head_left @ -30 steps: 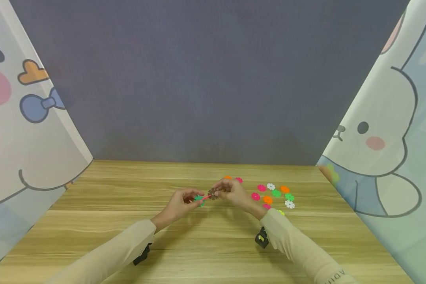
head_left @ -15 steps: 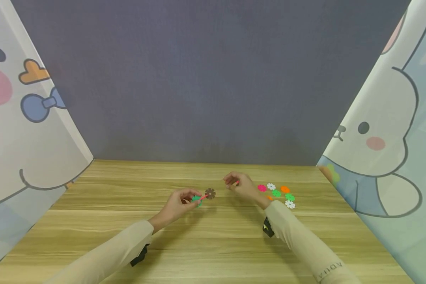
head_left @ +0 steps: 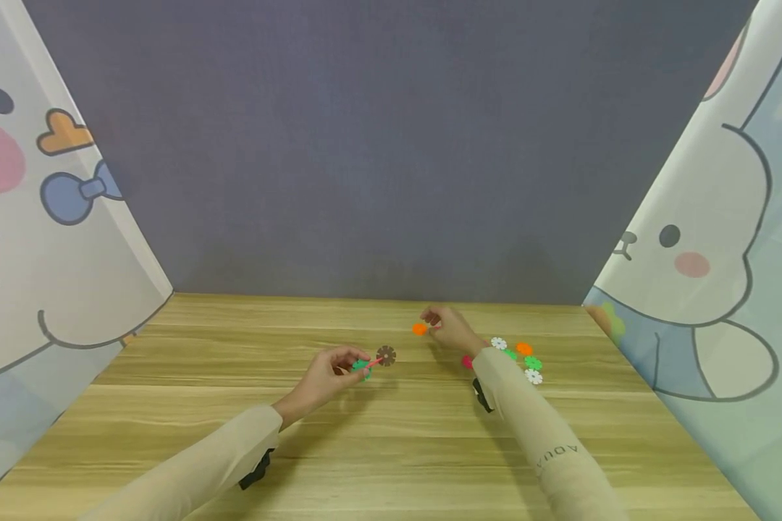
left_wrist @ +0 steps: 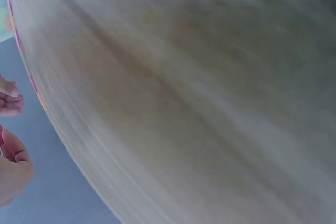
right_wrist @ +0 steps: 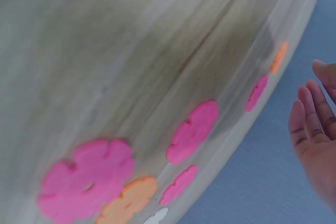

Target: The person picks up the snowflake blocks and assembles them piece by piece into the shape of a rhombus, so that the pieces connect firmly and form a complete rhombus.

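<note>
My left hand (head_left: 322, 378) pinches a green notched disc (head_left: 360, 367) between thumb and fingers. A red disc (head_left: 374, 362), seen edge-on, slots into the green one, and a brown disc (head_left: 386, 355) sits at its other end. Over the far part of the table, my right hand (head_left: 455, 333) reaches with loosely bent fingers, just right of an orange flower-shaped disc (head_left: 420, 329). Beneath those fingers shows part of a pink disc (head_left: 436, 328). In the right wrist view, the right hand (right_wrist: 317, 140) has nothing between its fingers.
Right of the hands lie several loose discs, among them a white one (head_left: 533, 376), a green one (head_left: 532, 362) and an orange one (head_left: 524, 349). My right forearm covers some of them. A dark upright panel (head_left: 391, 181) stands along the table's (head_left: 247, 340) back edge.
My right hand has left the brown disc and moved right and farther back to the pink and orange discs. My left hand keeps its hold on the joined discs, almost still.
</note>
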Motion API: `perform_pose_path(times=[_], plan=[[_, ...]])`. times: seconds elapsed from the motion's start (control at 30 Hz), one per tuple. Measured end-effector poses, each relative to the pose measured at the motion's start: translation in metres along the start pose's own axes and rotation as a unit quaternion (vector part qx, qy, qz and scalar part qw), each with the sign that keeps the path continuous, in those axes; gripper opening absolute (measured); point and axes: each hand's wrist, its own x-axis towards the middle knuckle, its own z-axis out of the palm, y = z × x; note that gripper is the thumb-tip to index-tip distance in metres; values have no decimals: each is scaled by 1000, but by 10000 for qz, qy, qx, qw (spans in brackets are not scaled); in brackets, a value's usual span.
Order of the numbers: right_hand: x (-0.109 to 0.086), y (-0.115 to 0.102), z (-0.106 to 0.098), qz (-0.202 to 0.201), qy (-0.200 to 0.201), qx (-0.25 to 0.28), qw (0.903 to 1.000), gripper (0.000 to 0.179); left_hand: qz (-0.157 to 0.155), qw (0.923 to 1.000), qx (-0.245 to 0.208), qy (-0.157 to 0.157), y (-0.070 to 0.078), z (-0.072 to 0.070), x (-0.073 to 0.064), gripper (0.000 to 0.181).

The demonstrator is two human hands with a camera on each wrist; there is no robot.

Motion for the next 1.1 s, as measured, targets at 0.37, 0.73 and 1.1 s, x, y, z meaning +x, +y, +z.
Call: perform_pose_path(times=[0.37,0.73,1.1], plan=[[14,7,11,299,-190,-337,9988,28,-90,10000,-22,6,1,0,0,19],[16,11,19,254,-218,-703,9970,25,-62,9999,-156,38,-3,1,1,21],[19,13,20,237,-20,-749,9969,27,-54,9998,-154,-69,-5,-1,0,22]])
